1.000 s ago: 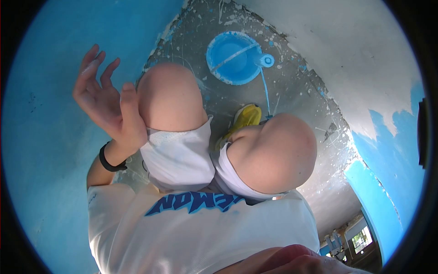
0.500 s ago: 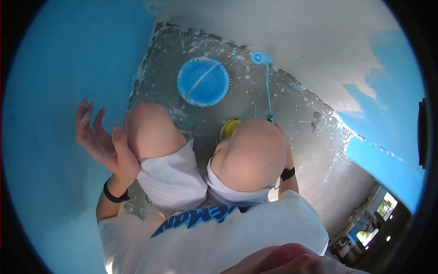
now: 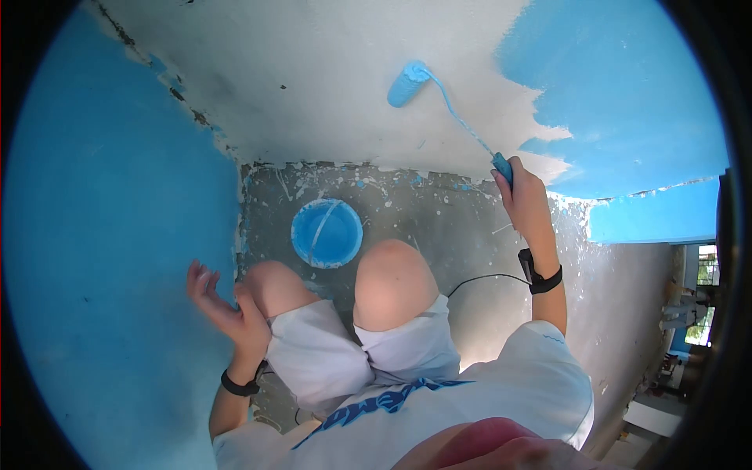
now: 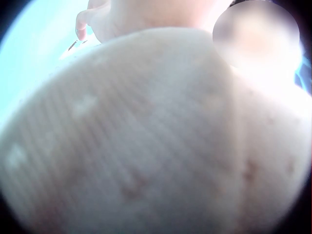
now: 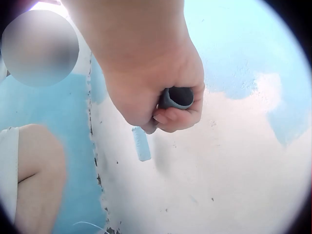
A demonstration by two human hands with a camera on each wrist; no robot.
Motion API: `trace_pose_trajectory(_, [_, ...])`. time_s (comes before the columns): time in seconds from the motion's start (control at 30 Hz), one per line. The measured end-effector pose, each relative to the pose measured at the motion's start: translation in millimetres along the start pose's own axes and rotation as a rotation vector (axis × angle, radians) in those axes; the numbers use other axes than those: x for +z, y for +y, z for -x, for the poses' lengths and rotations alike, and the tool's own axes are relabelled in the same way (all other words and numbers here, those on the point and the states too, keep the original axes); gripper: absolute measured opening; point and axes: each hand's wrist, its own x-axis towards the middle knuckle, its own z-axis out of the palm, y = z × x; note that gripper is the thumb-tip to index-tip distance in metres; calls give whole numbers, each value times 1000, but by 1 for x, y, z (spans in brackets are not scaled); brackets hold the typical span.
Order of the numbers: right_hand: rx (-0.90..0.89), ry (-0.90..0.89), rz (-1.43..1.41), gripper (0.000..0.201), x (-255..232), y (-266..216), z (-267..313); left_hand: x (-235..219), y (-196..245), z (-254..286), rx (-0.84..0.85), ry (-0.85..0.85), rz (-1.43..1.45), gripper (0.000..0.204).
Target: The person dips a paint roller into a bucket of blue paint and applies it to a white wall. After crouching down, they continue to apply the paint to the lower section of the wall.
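A paint roller (image 3: 407, 84), coated in light blue, is up over the pale unpainted wall at the far side. My right hand (image 3: 526, 200) grips its handle (image 3: 502, 166), fingers curled round it. In the right wrist view the handle's hollow end (image 5: 179, 97) pokes out of the fist, and the blue roller sleeve (image 5: 142, 144) shows beyond against the pale wall. By the left knee my left hand (image 3: 235, 313) holds nothing, palm up with fingers loosely bent. A large blurred pale surface fills most of the left wrist view, with fingers (image 4: 83, 24) at its top.
A blue paint bucket (image 3: 356, 235) stands on the paint-spattered floor (image 3: 407, 207) in front of the knees. Close on the left is a blue wall (image 3: 117, 235). Blue paint (image 3: 627, 86) covers the pale wall's right part. A black cable (image 3: 486, 276) runs from the right wrist.
My right hand, hidden behind the knee earlier, has come into sight. The roller has gone from beside the bucket up to the pale wall. The left hand stays by the knee.
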Motion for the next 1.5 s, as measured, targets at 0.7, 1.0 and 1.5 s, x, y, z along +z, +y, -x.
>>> trace_pose_trajectory(0.7, [457, 122, -433, 33, 94, 121, 94, 28, 15, -5, -19, -120, 54, 45])
trace_pose_trajectory(1.0, [376, 195, -1306, 36, 252, 61, 59, 11, 19, 5, 2, -61, 2, 45])
trace_pose_trajectory(1.5, [269, 392, -2464, 38, 109, -2, 13, 7, 20, 7, 52, -43, 20, 42])
